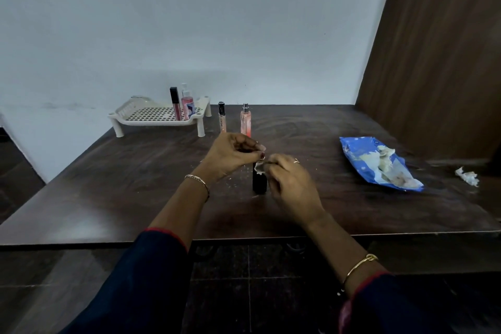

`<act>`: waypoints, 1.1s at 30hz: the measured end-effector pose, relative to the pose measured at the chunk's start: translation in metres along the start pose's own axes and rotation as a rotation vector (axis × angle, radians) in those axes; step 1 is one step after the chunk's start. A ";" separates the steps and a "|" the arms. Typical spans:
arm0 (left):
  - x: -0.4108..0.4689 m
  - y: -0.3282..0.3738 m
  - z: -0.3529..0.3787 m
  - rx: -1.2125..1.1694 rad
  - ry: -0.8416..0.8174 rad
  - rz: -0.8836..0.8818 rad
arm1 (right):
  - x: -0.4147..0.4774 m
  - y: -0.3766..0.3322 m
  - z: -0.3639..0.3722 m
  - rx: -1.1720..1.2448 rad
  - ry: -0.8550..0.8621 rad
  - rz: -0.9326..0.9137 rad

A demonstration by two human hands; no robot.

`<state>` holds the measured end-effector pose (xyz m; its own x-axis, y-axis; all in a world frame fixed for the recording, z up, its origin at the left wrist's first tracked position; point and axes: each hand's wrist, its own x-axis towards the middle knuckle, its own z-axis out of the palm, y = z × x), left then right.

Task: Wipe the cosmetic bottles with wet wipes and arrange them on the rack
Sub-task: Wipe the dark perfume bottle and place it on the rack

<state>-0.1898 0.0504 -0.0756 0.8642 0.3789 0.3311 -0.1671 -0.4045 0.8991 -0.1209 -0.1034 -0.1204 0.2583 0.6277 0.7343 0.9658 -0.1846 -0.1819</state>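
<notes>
Head view is looking down over a dark wooden table [135, 171], and both hands are meeting at a small black bottle [259, 183] standing upright near the middle. Left hand [230, 154] is pinching at the bottle's top, fingers curled in around it. Right hand [290, 184] is gripping a crumpled white wipe [260, 168] and pressing it against the bottle's upper side. Just beyond the hands, two more bottles are standing side by side on the table: a slim peach tube with a black cap [222, 118] and a pink spray bottle [245, 120]. Further back on the left, the cream rack [162, 116] is sitting against the wall, carrying a dark-capped lip gloss tube [175, 103] and a pink pump bottle [187, 102] at its right end, the two standing close together. Off to the right, the blue wipes packet [360, 160] is lying open with white wipes spilling out, and a used scrap [467, 177] is lying well apart from it near the table's right edge.
</notes>
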 end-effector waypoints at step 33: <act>-0.004 -0.001 -0.007 -0.068 -0.128 -0.051 | 0.008 0.011 -0.008 0.330 -0.061 0.247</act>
<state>-0.1963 0.0554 -0.0753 0.9252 0.2863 0.2491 -0.1495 -0.3283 0.9327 -0.1087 -0.1068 -0.1113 0.4748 0.6404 0.6038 0.8270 -0.0898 -0.5550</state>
